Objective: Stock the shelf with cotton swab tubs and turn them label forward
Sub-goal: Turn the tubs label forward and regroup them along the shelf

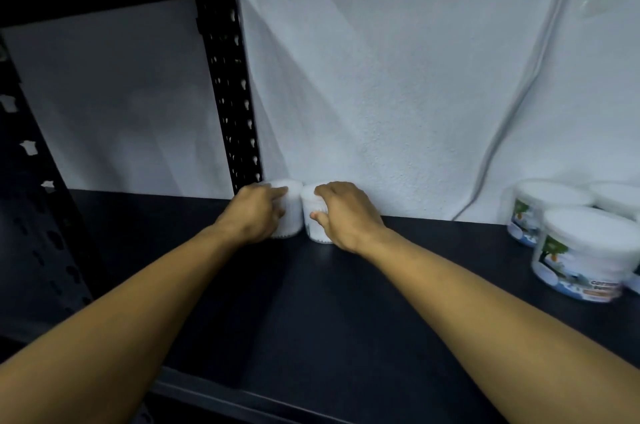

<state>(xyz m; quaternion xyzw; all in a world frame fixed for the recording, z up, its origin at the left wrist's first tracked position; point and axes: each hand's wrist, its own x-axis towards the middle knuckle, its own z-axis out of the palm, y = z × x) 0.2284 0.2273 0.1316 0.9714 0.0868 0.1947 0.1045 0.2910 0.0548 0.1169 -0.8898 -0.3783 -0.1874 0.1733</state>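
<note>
At the back of the black shelf point(311, 302), beside the slotted upright point(239, 112), I see the left hand point(254, 215) gripping one white tub point(292, 212) and the right hand point(346, 215) gripping its touching neighbour tub point(311, 212), fingers curled round each, with labelled tubs point(581, 257) well apart at right.
</note>
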